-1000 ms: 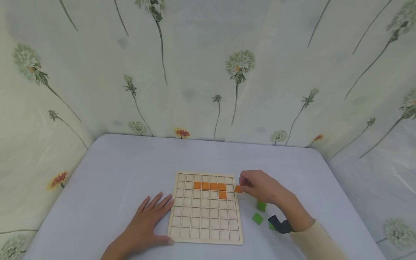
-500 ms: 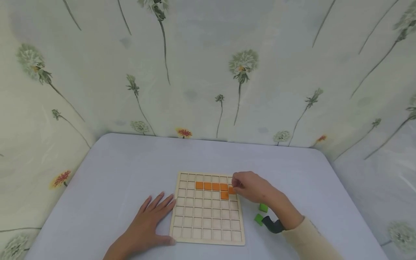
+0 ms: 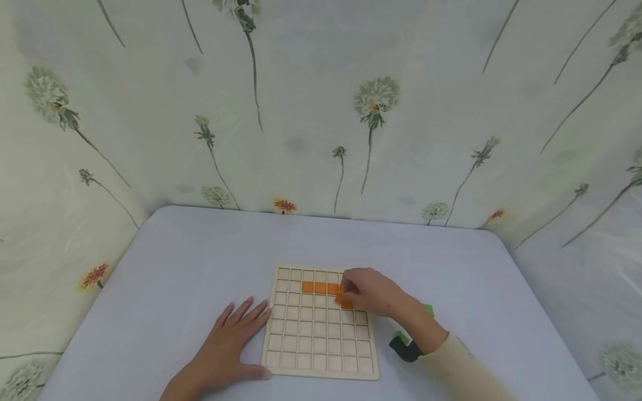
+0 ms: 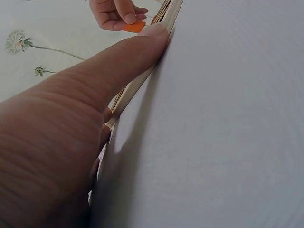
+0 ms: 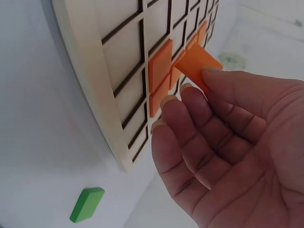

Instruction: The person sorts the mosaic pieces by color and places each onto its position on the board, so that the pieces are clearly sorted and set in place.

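A wooden grid board point(image 3: 306, 359) lies flat on the table. Along its left edge rests my left hand point(image 3: 225, 342), fingers spread, fingertips and thumb touching the rim. Over the upper right part of the board is my right hand point(image 3: 373, 291), pinching a square orange tile point(image 5: 195, 64) between thumb and fingers. That tile is tilted and held above the grid in the right wrist view. Several orange tiles point(image 3: 320, 288) sit in the cells of one upper row, and the right hand covers part of it. Another placed orange tile point(image 5: 160, 97) shows in the right wrist view.
Loose green tiles lie on the table right of the board, one green tile point(image 5: 88, 204) near its corner. A dark band point(image 3: 405, 350) is at the right wrist. Behind the white table point(image 3: 215, 239) hangs a flower-patterned cloth point(image 3: 301, 111).
My right hand has carried the orange tile leftward, from beside the board's right edge to above the placed orange tiles. The left hand stays at the board's left edge.
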### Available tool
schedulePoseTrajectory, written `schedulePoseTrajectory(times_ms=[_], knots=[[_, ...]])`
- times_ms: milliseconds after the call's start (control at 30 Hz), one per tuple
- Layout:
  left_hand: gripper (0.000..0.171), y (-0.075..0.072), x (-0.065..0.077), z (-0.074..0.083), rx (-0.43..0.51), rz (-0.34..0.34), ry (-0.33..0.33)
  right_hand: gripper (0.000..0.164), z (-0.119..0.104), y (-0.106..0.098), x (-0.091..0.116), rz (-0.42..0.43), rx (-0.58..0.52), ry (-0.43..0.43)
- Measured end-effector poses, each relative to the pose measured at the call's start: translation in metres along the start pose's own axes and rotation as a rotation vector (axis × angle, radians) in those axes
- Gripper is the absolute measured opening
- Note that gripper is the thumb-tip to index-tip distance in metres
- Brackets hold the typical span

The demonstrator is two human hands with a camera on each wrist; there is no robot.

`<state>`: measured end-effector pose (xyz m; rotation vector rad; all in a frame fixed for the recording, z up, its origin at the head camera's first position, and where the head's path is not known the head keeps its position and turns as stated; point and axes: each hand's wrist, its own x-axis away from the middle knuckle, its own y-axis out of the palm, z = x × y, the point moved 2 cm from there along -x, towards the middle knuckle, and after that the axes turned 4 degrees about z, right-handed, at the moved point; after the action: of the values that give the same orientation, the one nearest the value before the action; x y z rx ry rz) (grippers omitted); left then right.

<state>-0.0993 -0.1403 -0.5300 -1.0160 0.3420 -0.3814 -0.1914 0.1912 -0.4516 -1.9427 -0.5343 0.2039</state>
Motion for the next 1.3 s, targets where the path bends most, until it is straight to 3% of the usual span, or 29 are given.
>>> schedulePoseTrajectory(times_ms=[733, 1300], knots=[[0.117, 0.0, 0.0, -0.002, -0.007, 0.017, 0.028, 0.008, -0.006, 0.01, -0.01, -0.016, 0.036, -0.013], [0.117, 0.0, 0.001, -0.002, 0.002, 0.011, 0.023, 0.007, -0.008, 0.013, -0.009, -0.045, -0.019, -0.06]])
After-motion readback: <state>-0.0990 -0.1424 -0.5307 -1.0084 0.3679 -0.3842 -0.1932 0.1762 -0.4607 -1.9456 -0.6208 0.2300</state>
